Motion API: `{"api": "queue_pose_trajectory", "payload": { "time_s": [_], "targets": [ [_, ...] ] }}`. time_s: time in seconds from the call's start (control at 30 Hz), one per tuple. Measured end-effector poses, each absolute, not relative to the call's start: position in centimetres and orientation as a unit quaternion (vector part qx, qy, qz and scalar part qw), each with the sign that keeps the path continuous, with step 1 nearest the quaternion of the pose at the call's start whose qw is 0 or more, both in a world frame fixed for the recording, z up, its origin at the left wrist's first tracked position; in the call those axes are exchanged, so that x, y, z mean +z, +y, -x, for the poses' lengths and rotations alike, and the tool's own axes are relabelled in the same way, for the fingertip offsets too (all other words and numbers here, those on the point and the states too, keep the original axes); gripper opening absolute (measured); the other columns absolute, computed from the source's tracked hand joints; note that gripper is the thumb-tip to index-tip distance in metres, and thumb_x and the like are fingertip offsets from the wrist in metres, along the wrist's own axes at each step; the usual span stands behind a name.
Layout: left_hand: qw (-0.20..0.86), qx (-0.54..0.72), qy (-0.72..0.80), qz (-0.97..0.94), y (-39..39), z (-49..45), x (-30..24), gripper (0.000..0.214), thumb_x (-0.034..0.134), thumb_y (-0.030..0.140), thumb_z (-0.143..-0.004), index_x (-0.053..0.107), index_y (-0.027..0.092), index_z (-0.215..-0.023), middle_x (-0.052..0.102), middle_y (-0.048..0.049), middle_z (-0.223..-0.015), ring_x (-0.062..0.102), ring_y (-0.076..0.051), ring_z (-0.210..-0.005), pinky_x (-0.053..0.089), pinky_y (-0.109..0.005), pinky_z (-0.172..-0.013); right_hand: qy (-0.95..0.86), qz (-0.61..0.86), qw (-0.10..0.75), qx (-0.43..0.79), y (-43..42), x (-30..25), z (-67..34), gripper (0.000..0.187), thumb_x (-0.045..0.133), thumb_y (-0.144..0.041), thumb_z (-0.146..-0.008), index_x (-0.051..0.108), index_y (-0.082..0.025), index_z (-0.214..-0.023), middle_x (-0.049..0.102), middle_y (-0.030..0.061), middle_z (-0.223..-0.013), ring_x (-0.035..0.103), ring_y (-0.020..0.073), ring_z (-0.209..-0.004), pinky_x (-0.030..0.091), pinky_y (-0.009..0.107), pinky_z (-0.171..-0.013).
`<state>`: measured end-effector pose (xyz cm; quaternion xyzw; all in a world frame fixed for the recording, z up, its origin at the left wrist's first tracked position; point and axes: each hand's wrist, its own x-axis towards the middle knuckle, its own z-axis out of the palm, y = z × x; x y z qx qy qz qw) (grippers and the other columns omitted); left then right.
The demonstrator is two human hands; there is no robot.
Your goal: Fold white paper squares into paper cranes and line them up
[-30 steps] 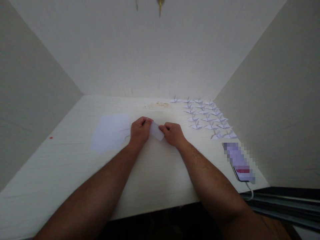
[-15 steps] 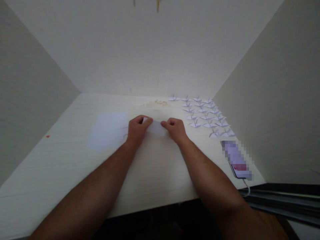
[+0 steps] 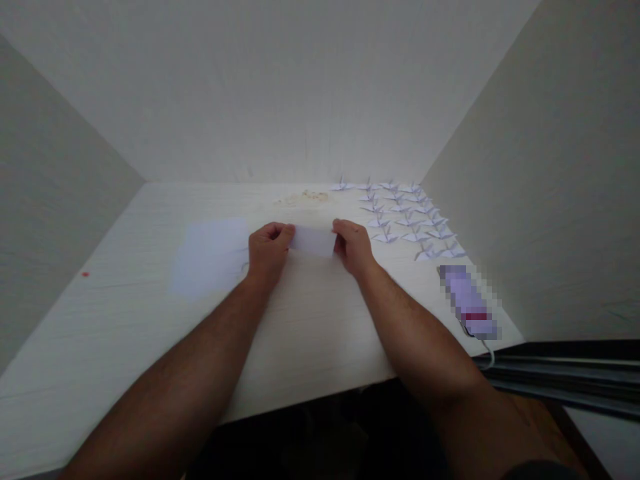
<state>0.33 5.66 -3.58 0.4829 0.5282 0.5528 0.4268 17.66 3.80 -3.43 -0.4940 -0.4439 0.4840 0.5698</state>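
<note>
A small white sheet of paper (image 3: 313,241) is stretched between my two hands above the middle of the table. My left hand (image 3: 269,250) pinches its left end between thumb and curled fingers. At the opposite end, my right hand (image 3: 354,245) grips the paper's right edge, thumb and fingers together. The paper looks like a wide rectangle; whether it is folded I cannot tell. To the left of my left hand lies a larger flat area of white paper (image 3: 205,257).
Several white folded paper cranes (image 3: 384,235) stand in rows at the back right. A phone (image 3: 467,300) with a white cable (image 3: 491,357) lies near the right edge. Small pale scraps (image 3: 315,195) are at the back, and a red spot (image 3: 85,274) is far left.
My hands have moved slightly apart, and the paper between them now shows wider and flatter. The whole view has shifted a little.
</note>
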Motion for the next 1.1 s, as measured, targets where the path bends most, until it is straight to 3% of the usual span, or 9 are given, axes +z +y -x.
{"api": "queue_pose_trajectory", "payload": {
  "time_s": [0.13,0.37,0.57,0.77,0.97,1.1],
  "targets": [
    [0.428,0.583,0.522,-0.452,5.85,-0.34,-3.79,0.018,0.072,0.035,-0.071,0.068,0.018,-0.069,0.056,0.0027,-0.061,0.044,-0.008,-0.050,0.035,-0.020,-0.044,-0.397,0.378,0.601,0.582,3.85,-3.43,-17.68,0.021,0.066,-0.039,-0.066,0.059,-0.020,-0.070,0.054,-0.0043,-0.052,0.049,0.0105,-0.045,0.039,0.024,-0.043],
    [0.424,0.579,0.513,-0.471,5.92,-0.38,-3.88,0.017,0.072,0.035,-0.071,0.070,0.018,-0.072,0.060,0.0019,-0.061,0.052,-0.009,-0.052,0.044,-0.021,-0.049,-0.416,0.349,0.584,0.603,3.57,-3.52,-17.45,0.029,0.078,-0.039,-0.067,0.061,-0.021,-0.082,0.059,-0.0053,-0.064,0.054,0.0091,-0.052,0.048,0.022,-0.047],
    [0.399,0.540,0.540,-0.507,5.72,-0.38,-3.65,0.015,0.072,0.032,-0.070,0.071,0.017,-0.072,0.062,0.0015,-0.060,0.052,-0.010,-0.051,0.044,-0.022,-0.048,-0.474,0.354,0.582,0.558,3.49,-3.23,-17.51,0.044,0.078,-0.040,-0.069,0.065,-0.032,-0.110,0.063,-0.0011,-0.112,0.060,0.0102,-0.077,0.053,0.021,-0.056],
    [0.364,0.521,0.547,-0.545,5.54,-0.45,-3.33,0.011,0.072,0.028,-0.069,0.073,0.018,-0.071,0.063,0.0014,-0.060,0.051,-0.010,-0.053,0.042,-0.022,-0.050,-0.501,0.358,0.561,0.554,3.39,-2.91,-17.42,0.029,0.078,-0.043,-0.071,0.068,-0.026,-0.092,0.062,0.0015,-0.126,0.061,0.0124,-0.085,0.055,0.023,-0.063],
    [0.382,0.512,0.533,-0.555,5.31,-0.60,-3.10,0.011,0.073,0.028,-0.068,0.071,0.018,-0.070,0.061,0.0025,-0.058,0.048,-0.009,-0.050,0.040,-0.022,-0.049,-0.483,0.391,0.548,0.560,3.62,-3.27,-17.29,0.033,0.080,-0.046,-0.068,0.062,-0.021,-0.079,0.066,0.0034,-0.118,0.061,0.0118,-0.080,0.053,0.024,-0.062],
    [0.401,0.507,0.514,-0.564,5.24,-0.67,-3.18,0.011,0.075,0.027,-0.065,0.070,0.018,-0.069,0.061,0.0026,-0.057,0.049,-0.009,-0.049,0.040,-0.022,-0.049,-0.484,0.421,0.545,0.540,3.82,-3.66,-17.16,0.034,0.079,-0.047,-0.067,0.061,-0.021,-0.080,0.069,0.0000,-0.088,0.057,0.0103,-0.068,0.048,0.022,-0.056]
  ]
}}
